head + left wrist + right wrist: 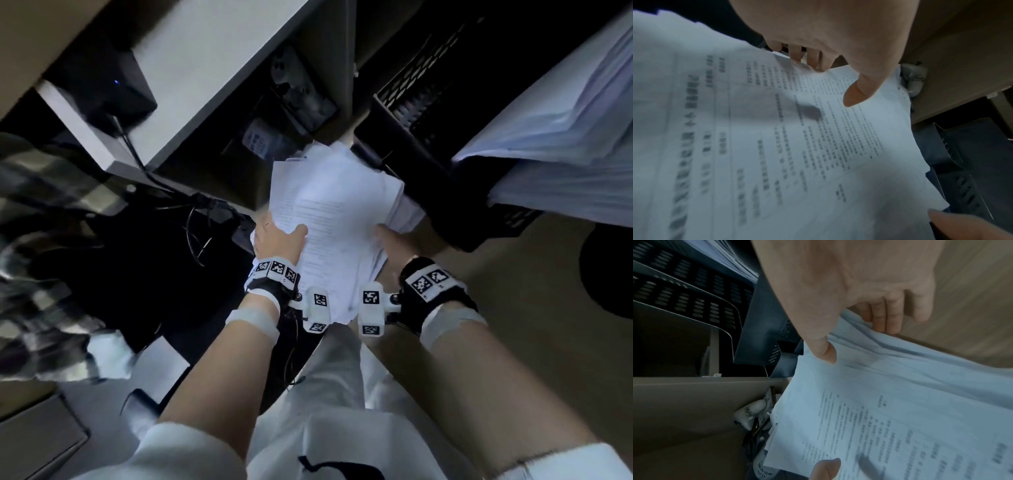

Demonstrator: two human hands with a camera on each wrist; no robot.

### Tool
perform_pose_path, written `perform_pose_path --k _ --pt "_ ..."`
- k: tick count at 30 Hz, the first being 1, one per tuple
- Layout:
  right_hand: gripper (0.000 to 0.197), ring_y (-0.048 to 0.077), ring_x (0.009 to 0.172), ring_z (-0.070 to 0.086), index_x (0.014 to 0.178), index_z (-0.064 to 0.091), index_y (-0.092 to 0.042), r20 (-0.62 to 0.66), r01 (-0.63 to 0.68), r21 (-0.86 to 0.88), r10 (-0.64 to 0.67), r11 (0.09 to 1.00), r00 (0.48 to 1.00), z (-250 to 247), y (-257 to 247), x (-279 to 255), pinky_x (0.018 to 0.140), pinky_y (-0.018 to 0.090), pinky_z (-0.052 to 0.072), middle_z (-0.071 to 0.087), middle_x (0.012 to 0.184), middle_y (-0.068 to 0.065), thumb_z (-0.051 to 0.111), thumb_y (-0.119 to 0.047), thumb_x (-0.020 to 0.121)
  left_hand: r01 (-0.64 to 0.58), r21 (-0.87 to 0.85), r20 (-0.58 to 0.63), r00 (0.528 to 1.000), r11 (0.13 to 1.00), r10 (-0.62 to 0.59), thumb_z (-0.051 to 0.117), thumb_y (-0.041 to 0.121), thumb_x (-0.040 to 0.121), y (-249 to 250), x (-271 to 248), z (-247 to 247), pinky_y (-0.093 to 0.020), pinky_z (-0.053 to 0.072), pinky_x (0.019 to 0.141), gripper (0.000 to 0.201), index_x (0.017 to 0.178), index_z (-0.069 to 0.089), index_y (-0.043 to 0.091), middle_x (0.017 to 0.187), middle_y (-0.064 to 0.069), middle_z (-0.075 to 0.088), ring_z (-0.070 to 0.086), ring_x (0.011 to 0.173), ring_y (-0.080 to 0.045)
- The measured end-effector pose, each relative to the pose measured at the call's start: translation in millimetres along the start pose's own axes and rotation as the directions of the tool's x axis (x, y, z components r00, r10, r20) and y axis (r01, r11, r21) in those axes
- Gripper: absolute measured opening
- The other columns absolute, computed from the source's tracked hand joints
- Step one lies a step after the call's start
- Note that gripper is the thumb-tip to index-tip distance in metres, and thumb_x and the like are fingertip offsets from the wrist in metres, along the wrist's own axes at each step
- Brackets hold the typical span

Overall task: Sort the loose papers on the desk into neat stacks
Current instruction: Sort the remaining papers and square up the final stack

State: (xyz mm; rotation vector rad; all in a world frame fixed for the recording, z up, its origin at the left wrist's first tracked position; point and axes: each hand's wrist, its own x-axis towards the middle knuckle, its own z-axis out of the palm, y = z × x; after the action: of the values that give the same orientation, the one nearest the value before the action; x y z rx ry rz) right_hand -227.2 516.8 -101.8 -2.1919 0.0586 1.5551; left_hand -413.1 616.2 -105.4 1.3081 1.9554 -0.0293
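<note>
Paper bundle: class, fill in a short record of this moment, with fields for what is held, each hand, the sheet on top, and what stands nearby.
held: paper bundle, edges uneven
left hand: left hand grips the bundle's left edge, thumb on top
right hand: right hand grips the right edge, thumb on top, fingers beneath
top sheet: printed text, too blurred to read
nearby: black slotted trays, another paper pile on one

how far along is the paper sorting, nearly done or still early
Partly done. One thick pile of sheets already lies on the black tray at the right. In hand: the left hand and right hand grip a bundle of printed papers with uneven edges. Left: squaring it and setting it down.
</note>
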Motion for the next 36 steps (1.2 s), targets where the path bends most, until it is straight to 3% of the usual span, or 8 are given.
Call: perform_pose_path --k 4,9,14,19,24,29,33,36 --pt "0.055 0.028 0.083 0.068 0.072 0.064 -0.018 -0.015 -0.014 0.056 0.015 0.998 1.000 6.4 6.7 22.6 0.084 0.040 0.055 0.069 0.080 -0.001 0.061 -0.061 0.037 -0.032 0.208 0.023 0.999 0.978 0.028 0.061 0.053 0.076 5.8 3.4 -1.1 -0.050 0.032 0.113 0.079 0.142 0.045 0.013 0.143 -0.014 0.046 0.036 0.134 -0.035" --pt "0.089 0.028 0.085 0.069 0.103 0.070 -0.012 -0.110 -0.026 0.021 0.028 0.999 0.994 -0.5 12.8 23.7 0.083 0.046 0.058 0.070 0.098 0.004 0.064 -0.067 0.034 -0.105 0.247 0.099 0.992 0.963 0.083 0.061 0.055 0.078 8.7 -7.3 8.1 -0.048 0.020 0.120 0.088 0.153 0.029 0.024 0.159 -0.006 0.020 0.019 0.146 -0.029" --pt "0.039 0.027 0.078 0.067 0.075 0.069 -0.015 -0.076 -0.041 0.078 0.047 0.996 0.996 -1.6 8.4 -5.4 0.083 0.045 0.058 0.070 0.084 0.001 0.074 -0.048 0.054 -0.131 0.363 0.097 0.990 0.922 0.103 0.059 0.063 0.074 20.3 -8.3 3.5 -0.048 0.029 0.114 0.092 0.151 0.031 0.020 0.146 -0.011 0.040 0.035 0.136 -0.033" --pt "0.047 0.022 0.058 0.051 0.086 0.055 -0.005 -0.105 -0.120 0.027 0.122 0.992 0.987 -14.6 23.4 -4.4 0.053 0.025 0.038 0.052 0.072 0.005 0.075 -0.045 0.074 -0.165 0.281 0.215 0.971 0.945 0.105 0.062 0.056 0.077 27.2 -24.9 11.9 -0.046 0.035 0.109 0.074 0.131 0.049 0.007 0.139 -0.004 0.034 0.033 0.129 -0.027" --pt "0.055 0.024 0.064 0.052 0.103 0.052 -0.002 -0.119 -0.131 0.016 0.132 0.991 0.984 -20.1 39.5 1.4 0.061 0.029 0.040 0.055 0.083 0.008 0.074 -0.045 0.076 -0.141 0.204 0.251 0.964 0.969 0.087 0.069 0.052 0.071 22.6 -38.2 25.3 -0.048 0.047 0.096 0.084 0.137 0.037 0.012 0.127 -0.008 0.051 0.050 0.115 -0.031" --pt "0.049 0.024 0.096 0.048 0.124 0.053 -0.002 -0.080 -0.164 0.057 0.169 0.985 0.982 -37.0 81.0 10.9 0.082 0.034 0.041 0.053 0.115 0.013 0.071 -0.028 0.087 -0.161 0.249 0.328 0.942 0.955 0.073 0.065 0.055 0.062 16.0 -60.3 44.5 -0.049 0.046 0.099 0.086 0.134 0.049 0.010 0.127 -0.010 0.050 0.047 0.117 -0.033" --pt "0.048 0.026 0.089 0.059 0.113 0.058 -0.001 -0.042 -0.161 0.165 0.170 0.973 0.985 -50.9 109.5 2.0 0.076 0.034 0.050 0.063 0.111 0.014 0.077 -0.032 0.081 -0.041 -0.063 0.393 0.918 0.997 0.062 0.071 0.022 0.070 11.2 -85.2 60.6 -0.038 0.046 0.090 0.075 0.134 0.035 0.006 0.119 -0.007 0.046 0.051 0.111 -0.028" --pt "0.050 0.028 0.097 0.060 0.110 0.059 -0.004 -0.005 -0.166 0.304 0.176 0.938 0.984 -68.2 133.4 -8.3 0.085 0.041 0.052 0.062 0.113 0.010 0.080 -0.027 0.070 -0.076 -0.124 0.375 0.920 0.989 0.117 0.065 -0.001 0.079 7.3 -111.8 75.9 -0.033 0.047 0.083 0.067 0.136 0.030 0.005 0.106 -0.005 0.051 0.055 0.101 -0.026"
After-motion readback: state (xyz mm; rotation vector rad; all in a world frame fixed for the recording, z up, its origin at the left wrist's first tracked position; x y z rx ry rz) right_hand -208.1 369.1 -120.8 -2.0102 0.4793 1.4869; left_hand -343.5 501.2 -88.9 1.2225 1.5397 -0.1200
